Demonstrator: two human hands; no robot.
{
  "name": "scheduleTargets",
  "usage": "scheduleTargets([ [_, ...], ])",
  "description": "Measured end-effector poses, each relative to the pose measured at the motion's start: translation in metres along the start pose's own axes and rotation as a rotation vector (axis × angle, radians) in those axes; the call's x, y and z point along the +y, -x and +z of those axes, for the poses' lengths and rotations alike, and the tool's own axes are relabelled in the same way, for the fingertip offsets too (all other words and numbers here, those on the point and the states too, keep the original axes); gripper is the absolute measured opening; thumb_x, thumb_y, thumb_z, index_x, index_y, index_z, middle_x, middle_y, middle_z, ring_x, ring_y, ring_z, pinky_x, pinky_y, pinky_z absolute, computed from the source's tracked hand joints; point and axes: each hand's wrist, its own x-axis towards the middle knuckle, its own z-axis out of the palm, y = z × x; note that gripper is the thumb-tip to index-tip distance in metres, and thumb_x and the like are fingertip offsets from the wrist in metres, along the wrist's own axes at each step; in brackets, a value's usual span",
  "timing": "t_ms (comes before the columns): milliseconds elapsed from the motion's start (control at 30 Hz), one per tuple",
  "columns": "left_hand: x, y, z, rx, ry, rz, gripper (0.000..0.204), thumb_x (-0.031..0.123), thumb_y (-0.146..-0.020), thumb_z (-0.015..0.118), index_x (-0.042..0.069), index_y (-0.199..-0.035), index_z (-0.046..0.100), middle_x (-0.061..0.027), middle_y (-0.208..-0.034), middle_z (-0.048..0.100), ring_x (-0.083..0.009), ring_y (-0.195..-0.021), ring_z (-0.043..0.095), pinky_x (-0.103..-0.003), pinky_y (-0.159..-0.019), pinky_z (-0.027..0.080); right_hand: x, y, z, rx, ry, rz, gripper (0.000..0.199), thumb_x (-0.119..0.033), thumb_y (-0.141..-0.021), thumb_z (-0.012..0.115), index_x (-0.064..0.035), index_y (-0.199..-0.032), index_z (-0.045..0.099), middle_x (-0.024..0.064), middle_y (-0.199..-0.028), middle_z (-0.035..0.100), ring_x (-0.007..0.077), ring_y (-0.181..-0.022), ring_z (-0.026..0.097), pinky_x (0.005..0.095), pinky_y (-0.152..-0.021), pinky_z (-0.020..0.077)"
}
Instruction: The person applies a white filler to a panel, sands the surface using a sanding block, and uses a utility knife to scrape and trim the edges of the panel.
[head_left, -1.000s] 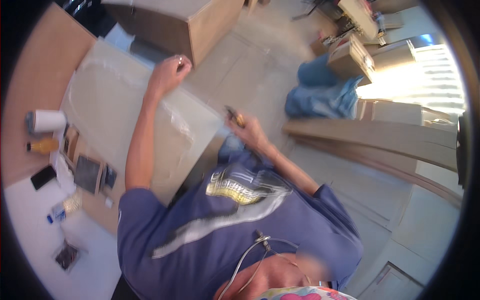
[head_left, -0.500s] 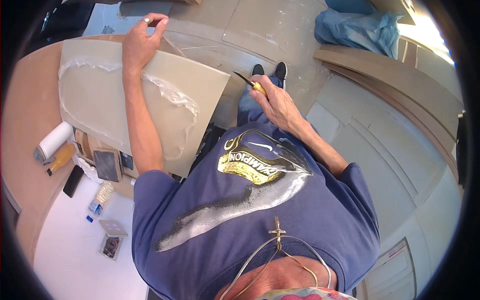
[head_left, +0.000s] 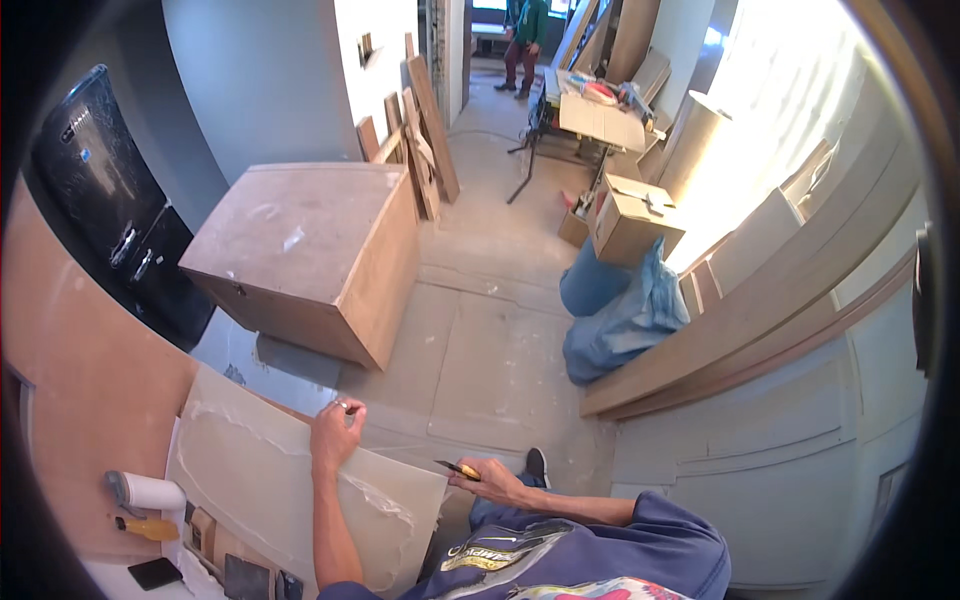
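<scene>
My right hand (head_left: pixel 492 480) holds a utility knife (head_left: pixel 468 471) with a yellow handle, its dark blade pointing left past the corner of a pale beige panel (head_left: pixel 265 480). Over the panel's far edge, my left hand (head_left: pixel 338 433) is closed with its fingertips pinched; what they hold, if anything, I cannot make out. My left forearm crosses above the panel. Ragged, clear film (head_left: pixel 385 503) clings to the panel's face in a wavy line, crumpled near the right end.
A white roll (head_left: pixel 155 491), yellow bottle (head_left: pixel 150 528) and black phone (head_left: pixel 155 573) lie left of the panel. Beyond stands a large wooden box (head_left: pixel 300 240). Blue bags (head_left: pixel 630 320) and a cardboard box (head_left: pixel 638 215) are at right. A person (head_left: pixel 525 45) stands far off.
The view has tilted up, bringing the room ahead into sight. Both hands appear lower in the picture. The knife stays in my right hand, and my left fingers remain bent.
</scene>
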Motion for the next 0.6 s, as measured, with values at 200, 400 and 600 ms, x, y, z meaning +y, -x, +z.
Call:
scheduleTargets([
  [200, -0.001, -0.005, -0.008, 0.018, -0.024, -0.006, 0.013, 0.021, -0.092, 0.070, 0.008, -0.094, 0.072, -0.0096, -0.092, 0.074, -0.0293, -0.089, 0.071, -0.041, -0.079, 0.055, 0.001, -0.014, -0.006, -0.017, 0.084, -0.067, 0.032, -0.038, -0.098, 0.072, -0.0065, -0.103, 0.070, 0.0119, -0.071, 0.063, 0.0236, -0.064, 0.057, 0.0416, -0.063, 0.0470],
  [400, 0.007, -0.002, -0.010, 0.002, -0.017, -0.053, 0.013, 0.021, -0.092, 0.070, 0.008, -0.093, 0.072, -0.0091, -0.092, 0.074, -0.0291, -0.090, 0.071, -0.042, -0.079, 0.056, -0.005, -0.013, -0.012, -0.066, 0.099, -0.050, 0.031, -0.037, -0.098, 0.072, -0.0072, -0.105, 0.069, 0.0122, -0.074, 0.065, 0.0251, -0.067, 0.060, 0.0422, -0.064, 0.0483],
  [600, 0.003, 0.002, -0.008, 0.036, -0.037, -0.008, 0.014, 0.021, -0.092, 0.071, 0.008, -0.095, 0.072, -0.0095, -0.093, 0.075, -0.0295, -0.085, 0.071, -0.040, -0.074, 0.056, -0.007, -0.009, -0.008, -0.025, 0.014, -0.130, 0.030, -0.036, -0.098, 0.072, -0.0081, -0.107, 0.068, 0.0127, -0.077, 0.066, 0.0264, -0.070, 0.062, 0.0422, -0.068, 0.0501],
])
